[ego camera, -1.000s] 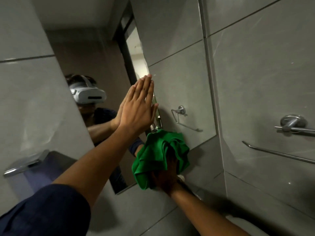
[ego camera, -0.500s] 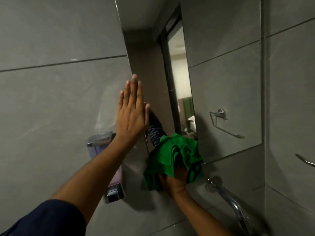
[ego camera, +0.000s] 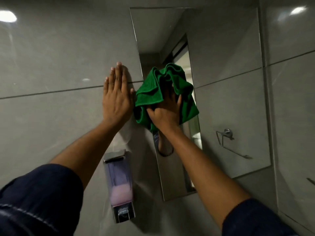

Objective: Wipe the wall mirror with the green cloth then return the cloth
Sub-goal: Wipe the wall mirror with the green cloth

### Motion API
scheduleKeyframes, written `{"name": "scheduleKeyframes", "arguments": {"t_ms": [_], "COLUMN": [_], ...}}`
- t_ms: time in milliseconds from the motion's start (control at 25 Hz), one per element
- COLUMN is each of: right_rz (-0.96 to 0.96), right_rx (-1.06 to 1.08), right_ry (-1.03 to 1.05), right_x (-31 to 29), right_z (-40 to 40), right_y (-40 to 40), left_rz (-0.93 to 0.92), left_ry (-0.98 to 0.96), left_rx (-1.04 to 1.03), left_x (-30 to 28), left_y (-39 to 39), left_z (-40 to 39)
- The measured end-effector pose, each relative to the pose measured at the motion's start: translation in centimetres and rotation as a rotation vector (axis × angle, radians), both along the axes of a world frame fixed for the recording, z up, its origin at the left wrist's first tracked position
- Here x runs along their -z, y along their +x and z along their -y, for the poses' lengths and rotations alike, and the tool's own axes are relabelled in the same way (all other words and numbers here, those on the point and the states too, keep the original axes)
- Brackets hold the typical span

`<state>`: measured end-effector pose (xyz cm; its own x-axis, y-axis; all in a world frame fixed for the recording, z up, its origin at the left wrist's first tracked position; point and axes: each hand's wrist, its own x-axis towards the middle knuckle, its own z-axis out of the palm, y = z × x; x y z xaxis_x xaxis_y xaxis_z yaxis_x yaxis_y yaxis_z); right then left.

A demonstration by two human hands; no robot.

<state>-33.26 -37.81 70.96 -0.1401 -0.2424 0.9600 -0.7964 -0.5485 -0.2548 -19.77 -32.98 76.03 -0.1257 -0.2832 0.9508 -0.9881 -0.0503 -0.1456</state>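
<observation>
A tall frameless wall mirror hangs on the grey tiled wall. The bunched green cloth is pressed against the mirror's left part, about halfway up. My right hand lies flat on the cloth and grips it, fingers partly buried in its folds. My left hand rests flat on the tile just left of the mirror's edge, fingers together and pointing up, holding nothing.
A clear soap dispenser with pink liquid is fixed to the wall below my left hand. A chrome towel ring shows as a reflection in the mirror. A chrome rail end sits at the right edge.
My right hand has carried the cloth upward from the mirror's lower edge to its middle. My left hand has moved off the mirror onto the tile beside it. The view has tilted up.
</observation>
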Motion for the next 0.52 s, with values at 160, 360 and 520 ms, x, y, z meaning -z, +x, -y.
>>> {"name": "scheduleKeyframes", "arguments": {"t_ms": [160, 360, 520], "right_rz": [-0.06, -0.12, -0.035], "right_rx": [0.044, 0.022, -0.043], "right_ry": [-0.028, 0.038, 0.026], "right_x": [3.6, 11.7, 6.7], "right_z": [0.1, -0.1, -0.2], "right_y": [-0.6, -1.3, -1.0], "left_rz": [0.033, 0.056, 0.115], "left_ry": [-0.019, 0.023, 0.052], "left_rx": [-0.041, -0.027, -0.03], "left_x": [0.2, -0.2, -0.7], "left_y": [0.2, 0.5, 0.6], "left_z": [0.3, -0.3, -0.5]}}
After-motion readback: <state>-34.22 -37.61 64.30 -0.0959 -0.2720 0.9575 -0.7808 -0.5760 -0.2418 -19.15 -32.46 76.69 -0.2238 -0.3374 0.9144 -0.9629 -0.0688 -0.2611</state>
